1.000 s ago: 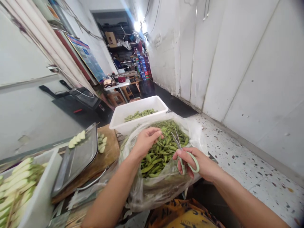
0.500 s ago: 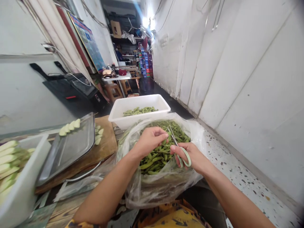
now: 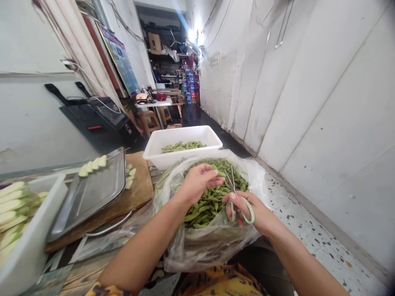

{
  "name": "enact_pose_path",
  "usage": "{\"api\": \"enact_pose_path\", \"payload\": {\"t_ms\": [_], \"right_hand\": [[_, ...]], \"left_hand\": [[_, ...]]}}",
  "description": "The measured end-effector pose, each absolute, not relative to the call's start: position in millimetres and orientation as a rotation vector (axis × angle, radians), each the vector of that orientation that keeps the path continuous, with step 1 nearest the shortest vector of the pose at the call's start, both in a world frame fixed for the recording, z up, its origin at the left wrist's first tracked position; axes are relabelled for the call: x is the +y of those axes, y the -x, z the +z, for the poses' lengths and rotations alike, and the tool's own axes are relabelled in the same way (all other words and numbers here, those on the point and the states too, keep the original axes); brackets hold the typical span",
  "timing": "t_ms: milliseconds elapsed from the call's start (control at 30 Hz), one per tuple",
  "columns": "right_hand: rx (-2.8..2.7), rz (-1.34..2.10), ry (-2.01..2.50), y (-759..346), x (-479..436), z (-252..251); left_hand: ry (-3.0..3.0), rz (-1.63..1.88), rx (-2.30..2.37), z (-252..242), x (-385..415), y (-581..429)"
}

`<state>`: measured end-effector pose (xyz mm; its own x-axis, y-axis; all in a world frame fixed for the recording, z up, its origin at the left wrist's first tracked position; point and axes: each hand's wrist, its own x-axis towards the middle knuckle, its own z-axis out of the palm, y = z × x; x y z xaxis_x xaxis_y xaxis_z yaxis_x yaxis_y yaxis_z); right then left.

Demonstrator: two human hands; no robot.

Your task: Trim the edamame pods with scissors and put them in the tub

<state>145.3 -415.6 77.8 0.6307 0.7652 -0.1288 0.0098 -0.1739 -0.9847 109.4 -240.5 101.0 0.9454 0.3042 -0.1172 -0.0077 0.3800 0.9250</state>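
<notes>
Over a clear plastic bag [image 3: 259, 176] full of green edamame pods [image 3: 203, 211], both my hands are at work. My left hand [image 3: 199, 183] pinches one edamame pod [image 3: 214, 167] between thumb and fingers; most of that pod is hidden. In my right hand [image 3: 253, 207] is a pair of scissors [image 3: 248, 213] with pale green handles. Their blades are apart and point up and away, a little to the right of my left fingertips, not touching the held pod.
A white tub [image 3: 182, 154] with some pods stands behind the bag. To the left, a metal tray [image 3: 92, 197] with skewered pale slices [image 3: 92, 165] lies on a wooden board [image 3: 140, 193]. A white bin [image 3: 46, 209] of sliced vegetables stands further left. A wall [image 3: 308, 102] runs along the right.
The scissors have opened wider and moved slightly right and down, away from my left hand. My left fingers have spread somewhat and shifted a little to the right.
</notes>
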Motion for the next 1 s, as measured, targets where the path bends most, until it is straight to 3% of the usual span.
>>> {"api": "enact_pose_path", "payload": {"t_ms": [733,867,1000], "right_hand": [[-0.466,0.693,1.623,-148.9,-417.7,82.1],[-0.478,0.725,1.576,-146.6,-425.9,79.5],[-0.49,0.742,1.556,-143.3,-427.8,75.1]], "left_hand": [[-1.173,0.294,0.35,106.1,-231.0,-109.8],[-1.413,0.4,0.372,99.6,-208.9,-116.8],[-1.705,0.291,0.393,86.7,-202.0,-121.7]]}}
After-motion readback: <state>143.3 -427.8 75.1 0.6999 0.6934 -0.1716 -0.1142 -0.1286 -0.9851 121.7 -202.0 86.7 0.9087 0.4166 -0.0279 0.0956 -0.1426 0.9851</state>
